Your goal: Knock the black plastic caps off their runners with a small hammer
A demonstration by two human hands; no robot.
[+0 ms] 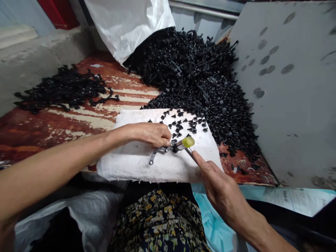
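My right hand [217, 178] is closed round the handle of a small hammer [188, 141], whose head has a yellow, see-through face. The hammer head hovers at or just above small dark parts on a white cloth pad [131, 168]; contact cannot be made out. Left of it, my left hand [157, 134] pinches a curved black bracket [154, 154] with light rings at its joints. That bracket rests on the pad, partly hidden by my fingers. Several small black mushroom-shaped pieces [194, 124] lie scattered on the pad beyond my hands.
A large heap of black parts [199, 77] rises behind the pad, under a white sack [131, 24]. More curved black parts [63, 87] lie at the left on the worn red board [86, 122]. A grey panel [294, 94] stands at the right, and a blue plastic bag [212, 217] hangs below.
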